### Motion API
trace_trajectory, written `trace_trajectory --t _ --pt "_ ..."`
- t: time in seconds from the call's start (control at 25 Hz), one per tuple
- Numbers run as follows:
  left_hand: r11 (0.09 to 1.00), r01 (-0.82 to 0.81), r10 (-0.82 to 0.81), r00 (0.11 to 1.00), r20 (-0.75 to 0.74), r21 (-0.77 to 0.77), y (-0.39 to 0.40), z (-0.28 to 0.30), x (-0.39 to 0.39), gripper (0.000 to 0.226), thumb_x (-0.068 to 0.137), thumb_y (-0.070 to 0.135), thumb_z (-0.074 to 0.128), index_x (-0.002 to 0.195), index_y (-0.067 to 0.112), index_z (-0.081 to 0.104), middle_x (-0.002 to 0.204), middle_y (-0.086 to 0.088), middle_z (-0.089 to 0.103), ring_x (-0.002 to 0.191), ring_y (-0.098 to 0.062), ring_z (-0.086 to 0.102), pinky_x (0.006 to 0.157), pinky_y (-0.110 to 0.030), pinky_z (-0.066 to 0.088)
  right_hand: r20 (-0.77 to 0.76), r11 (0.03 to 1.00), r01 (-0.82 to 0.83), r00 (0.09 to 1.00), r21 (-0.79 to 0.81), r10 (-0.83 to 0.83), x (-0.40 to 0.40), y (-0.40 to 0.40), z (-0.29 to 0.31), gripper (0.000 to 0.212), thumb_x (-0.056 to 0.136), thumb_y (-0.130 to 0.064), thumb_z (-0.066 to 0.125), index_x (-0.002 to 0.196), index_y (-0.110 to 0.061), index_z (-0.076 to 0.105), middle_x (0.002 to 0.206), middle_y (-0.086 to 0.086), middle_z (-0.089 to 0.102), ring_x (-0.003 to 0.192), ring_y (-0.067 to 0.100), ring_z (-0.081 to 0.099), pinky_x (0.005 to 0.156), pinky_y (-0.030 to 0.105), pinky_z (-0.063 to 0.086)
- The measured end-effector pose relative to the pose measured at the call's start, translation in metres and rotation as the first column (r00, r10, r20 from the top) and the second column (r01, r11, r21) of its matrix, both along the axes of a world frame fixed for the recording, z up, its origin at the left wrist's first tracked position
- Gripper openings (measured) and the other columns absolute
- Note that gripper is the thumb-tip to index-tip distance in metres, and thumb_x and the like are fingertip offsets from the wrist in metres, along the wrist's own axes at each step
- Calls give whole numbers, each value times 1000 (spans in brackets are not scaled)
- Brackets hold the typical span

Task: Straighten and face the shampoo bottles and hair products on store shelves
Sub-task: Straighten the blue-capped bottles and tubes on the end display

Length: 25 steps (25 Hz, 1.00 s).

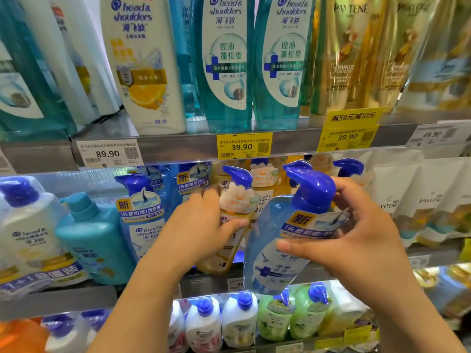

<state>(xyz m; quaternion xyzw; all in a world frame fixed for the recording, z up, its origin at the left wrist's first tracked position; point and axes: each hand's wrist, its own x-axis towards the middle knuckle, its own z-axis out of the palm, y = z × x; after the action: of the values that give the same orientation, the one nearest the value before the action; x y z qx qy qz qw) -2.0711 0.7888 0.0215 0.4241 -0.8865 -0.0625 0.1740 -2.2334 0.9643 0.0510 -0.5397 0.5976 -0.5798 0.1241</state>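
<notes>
Gripping a tilted blue pump bottle (pixel 277 240), the right hand (pixel 356 240) curls its fingers while the left hand (pixel 201 225) clasps a yellow bottle (pixel 226 258).

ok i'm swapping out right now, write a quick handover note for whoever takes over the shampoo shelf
Right hand: grips the blue pump bottle, tilted and lifted out in front of the middle shelf.
Left hand: fingers curled round the yellow pump bottle standing on that shelf.
Done: the bottles on the top shelf face forward.
Left: set the blue bottle back upright, label out, beside the matching blue bottle; square up the yellow one.
</notes>
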Motion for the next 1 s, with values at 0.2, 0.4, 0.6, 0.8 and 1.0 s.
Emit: trace_trajectory --t 0.2,0.4,0.6,0.8,1.0 --pt "974 33 13 980 -201 225 -8 -1 14 55 70 73 62 102 35 41 87 22 60 65 0 65 56 -21 56 33 1000 -7 999 -28 8 -17 6 6 77 38 -27 101 106 -39 67 96 -7 77 65 6 73 47 13 51" --pt "900 196 -29 918 -395 389 -10 -12 -4 54 66 70 69 109 44 53 101 13 71 72 -8 72 63 -37 61 55 998 -44 998 32 42 -32 -6 8 65 47 -13 98 100 -35 67 87 -8 78 63 4 72 46 12 49" --pt "889 251 -66 898 -435 382 -8 -14 -22 48 64 71 68 100 49 45 98 17 68 71 -6 71 55 -31 60 3 996 -59 998 67 59 -36 -9 9 66 49 -13 98 100 -38 65 86 -17 77 70 2 74 50 11 51" --pt "908 228 -85 921 -380 351 -5 -11 -30 38 72 57 67 100 44 46 92 18 66 80 -2 67 66 -27 59 -7 983 -111 994 147 113 -28 -21 13 67 49 -20 99 104 -37 64 90 -14 78 79 6 76 57 19 58" --pt "901 181 -43 942 -334 394 0 -11 -10 44 91 31 64 132 30 47 112 0 66 88 -16 67 78 -42 58 -46 976 -129 989 175 139 -3 -43 17 71 44 -31 96 106 -39 62 92 -16 77 82 5 76 67 29 63"
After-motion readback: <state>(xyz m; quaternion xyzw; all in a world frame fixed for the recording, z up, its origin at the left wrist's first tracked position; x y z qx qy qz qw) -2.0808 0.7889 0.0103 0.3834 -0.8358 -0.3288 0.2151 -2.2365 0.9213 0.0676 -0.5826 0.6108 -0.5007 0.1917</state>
